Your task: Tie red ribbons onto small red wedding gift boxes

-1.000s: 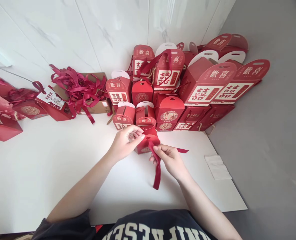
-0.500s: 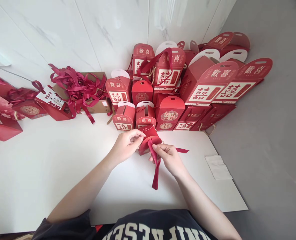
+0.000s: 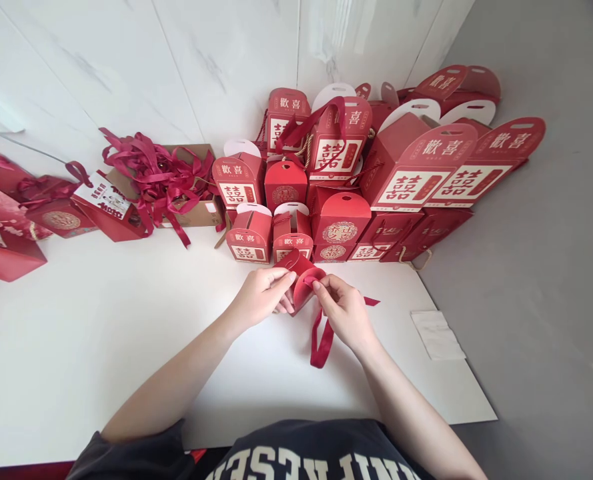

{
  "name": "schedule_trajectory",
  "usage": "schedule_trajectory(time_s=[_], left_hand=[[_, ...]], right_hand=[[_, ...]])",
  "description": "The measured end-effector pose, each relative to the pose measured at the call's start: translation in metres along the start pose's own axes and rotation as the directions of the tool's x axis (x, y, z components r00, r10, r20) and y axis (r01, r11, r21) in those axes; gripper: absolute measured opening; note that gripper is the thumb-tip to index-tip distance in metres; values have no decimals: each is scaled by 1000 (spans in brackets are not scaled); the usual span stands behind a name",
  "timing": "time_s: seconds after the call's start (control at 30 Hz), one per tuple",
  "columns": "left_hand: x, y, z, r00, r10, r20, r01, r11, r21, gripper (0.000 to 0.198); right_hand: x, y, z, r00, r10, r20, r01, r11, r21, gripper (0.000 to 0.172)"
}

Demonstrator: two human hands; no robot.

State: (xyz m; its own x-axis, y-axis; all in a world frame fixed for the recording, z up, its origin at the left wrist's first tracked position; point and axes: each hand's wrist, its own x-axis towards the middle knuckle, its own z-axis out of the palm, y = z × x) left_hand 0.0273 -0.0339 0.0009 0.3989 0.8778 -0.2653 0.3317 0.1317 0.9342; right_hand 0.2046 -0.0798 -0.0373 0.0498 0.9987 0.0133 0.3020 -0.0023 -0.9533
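Note:
A small red gift box (image 3: 303, 289) stands turned at an angle on the white table, between my hands. My left hand (image 3: 263, 293) is closed on the box's left side, thumb and fingers at the edge of a rounded flap. At the slot in that flap, my right hand (image 3: 343, 310) pinches a dark red ribbon (image 3: 322, 343). The ribbon's loop hangs below the right hand, and a tail sticks out to the right behind it. Part of the box is hidden by my fingers.
Red gift boxes (image 3: 341, 223) are stacked behind, along the marble wall. To the left, a cardboard box (image 3: 201, 213) overflows with ribbons (image 3: 149, 167), beside more red boxes (image 3: 61, 219). A folded white tissue (image 3: 437, 335) lies near the table's right edge, by a grey wall.
The gift box has turned, its front flap now facing more to the right. My right hand has moved slightly right, and the hanging ribbon has swung into a loop.

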Motion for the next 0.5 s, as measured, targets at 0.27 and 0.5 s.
schedule_trajectory(time_s=[0.27,0.5], left_hand=[[3,0,6,1000,-19,13,19,1000,-15,43],[5,3,16,995,31,-99,-22,996,84,42]], right_hand=[[11,-3,-3,989,-13,149,6,999,46,39],[10,-3,-4,995,-63,80,68,996,-63,32]])
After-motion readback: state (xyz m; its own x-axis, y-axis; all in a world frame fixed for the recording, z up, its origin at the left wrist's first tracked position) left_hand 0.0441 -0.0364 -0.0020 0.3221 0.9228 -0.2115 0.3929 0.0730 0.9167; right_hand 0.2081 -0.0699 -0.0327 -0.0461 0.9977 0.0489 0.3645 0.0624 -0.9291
